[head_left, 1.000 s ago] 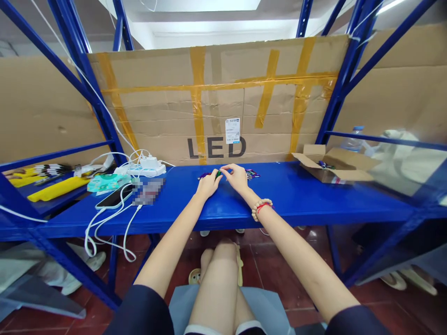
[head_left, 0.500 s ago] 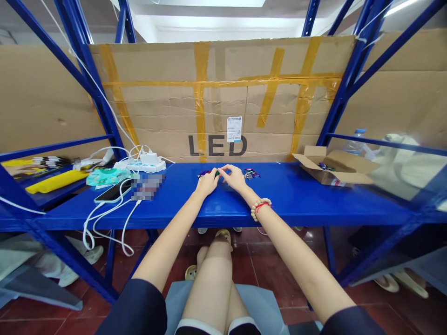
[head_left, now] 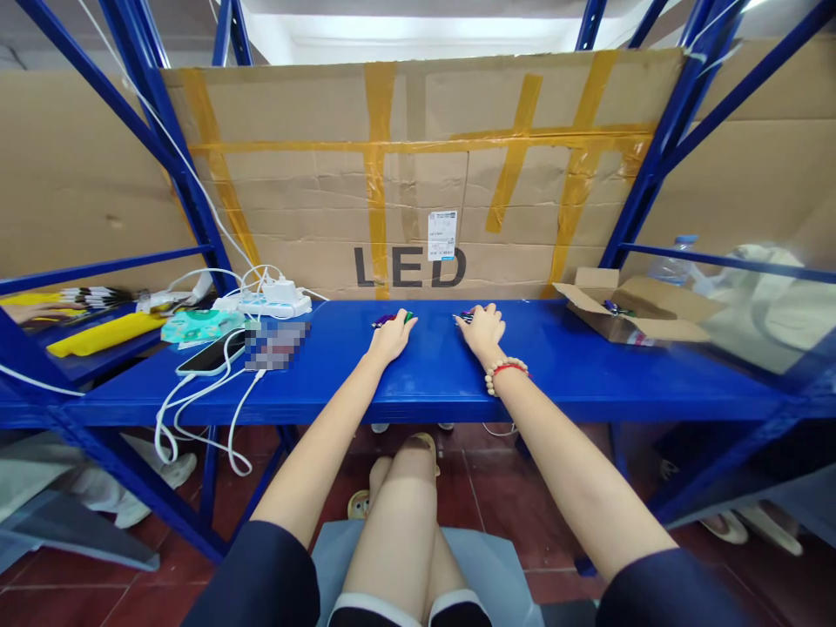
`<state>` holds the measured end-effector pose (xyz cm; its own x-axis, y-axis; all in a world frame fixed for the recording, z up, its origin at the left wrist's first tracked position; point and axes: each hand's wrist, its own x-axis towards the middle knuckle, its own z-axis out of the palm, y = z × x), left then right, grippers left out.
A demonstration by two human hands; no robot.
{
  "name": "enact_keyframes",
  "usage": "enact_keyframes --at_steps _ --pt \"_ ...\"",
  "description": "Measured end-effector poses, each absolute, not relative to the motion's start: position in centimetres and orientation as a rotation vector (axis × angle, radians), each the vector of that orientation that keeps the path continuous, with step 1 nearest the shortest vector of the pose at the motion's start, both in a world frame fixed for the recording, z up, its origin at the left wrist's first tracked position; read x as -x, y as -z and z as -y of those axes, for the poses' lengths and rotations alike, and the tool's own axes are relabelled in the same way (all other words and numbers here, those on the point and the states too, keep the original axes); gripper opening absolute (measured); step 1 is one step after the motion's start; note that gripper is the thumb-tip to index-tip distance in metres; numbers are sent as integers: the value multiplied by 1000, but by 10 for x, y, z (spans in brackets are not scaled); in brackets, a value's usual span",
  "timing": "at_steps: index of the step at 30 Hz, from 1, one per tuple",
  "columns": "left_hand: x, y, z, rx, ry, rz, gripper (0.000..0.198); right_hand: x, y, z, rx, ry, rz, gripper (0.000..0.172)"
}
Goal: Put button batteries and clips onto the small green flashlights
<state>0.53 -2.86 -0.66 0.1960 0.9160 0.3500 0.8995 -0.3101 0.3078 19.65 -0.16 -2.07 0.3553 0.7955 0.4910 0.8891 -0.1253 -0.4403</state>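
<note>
My left hand rests on the blue shelf with its fingers curled round small coloured pieces, purple and green, that stick out past the fingertips. My right hand lies a little to the right, its fingers bent down over another small heap of coloured pieces. A bead bracelet with a red cord sits on the right wrist. What the pieces are is too small to make out.
An open cardboard box stands on the shelf's right. On the left lie a phone with white cables, a teal packet and a white power strip. A taped "LED" cardboard sheet backs the shelf. Blue rack posts flank both sides.
My right hand has moved right, away from the left hand, onto the heap of coloured pieces. The left hand stays with its pieces. The camera has tilted slightly.
</note>
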Motion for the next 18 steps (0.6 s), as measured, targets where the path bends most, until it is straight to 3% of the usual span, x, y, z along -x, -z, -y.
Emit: enact_keyframes --at_steps 3,10,18 --pt "-5 7 28 -2410 -732 -1823 35 -194 20 2 1985 116 1492 34" --pt "-6 5 32 -2493 -744 -1774 31 -195 20 -1 1984 47 1557 12" --pt "-7 5 34 -2522 -769 -1742 32 -195 22 -9 1947 -3 1579 15"
